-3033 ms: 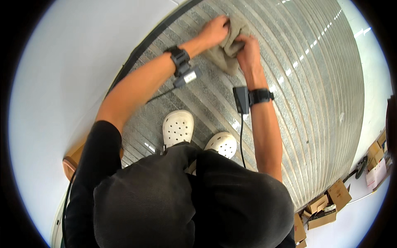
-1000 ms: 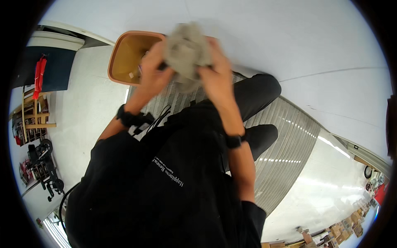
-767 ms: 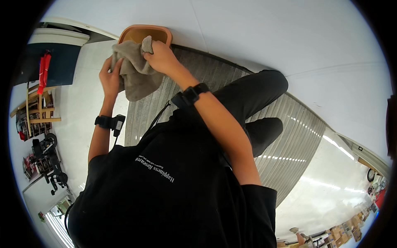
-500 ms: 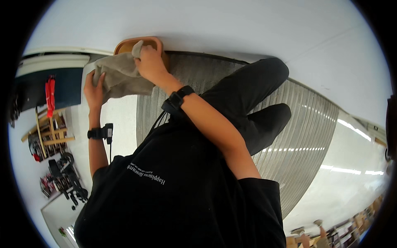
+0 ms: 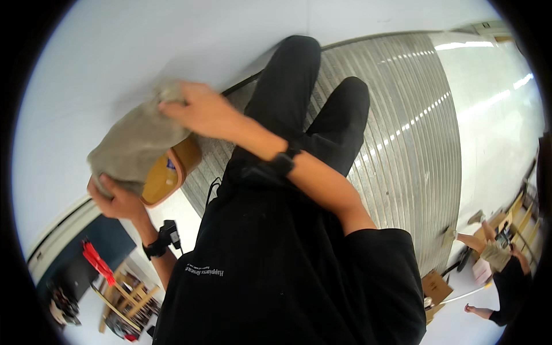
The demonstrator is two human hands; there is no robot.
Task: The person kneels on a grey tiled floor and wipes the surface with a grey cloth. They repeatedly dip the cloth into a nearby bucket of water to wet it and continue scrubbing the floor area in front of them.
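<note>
A grey-beige cloth (image 5: 133,144) is stretched between my two hands in front of the white wall. My left hand (image 5: 117,198) grips its lower left corner, thumb pressed over the edge. At the opposite, upper right end, my right hand (image 5: 202,110) pinches a bunched part of the cloth; that end is slightly blurred by motion. Partly behind the cloth sits an orange-brown plastic bin (image 5: 183,160) with a rounded rim. A small blue and white patch shows inside it, too small to name. The cloth hides the rest of the bin.
Beneath my legs lies a grey ridged floor (image 5: 402,155); the white wall (image 5: 241,34) rises along its far side. A red object (image 5: 98,261) and a wooden frame (image 5: 129,293) stand at lower left. Another person (image 5: 506,270) and a cardboard box (image 5: 437,287) are at lower right.
My view has turned, shifting the surroundings. The cloth is now raised off the bin and spread against the wall, with both hands still on it. Another person has come further into view.
</note>
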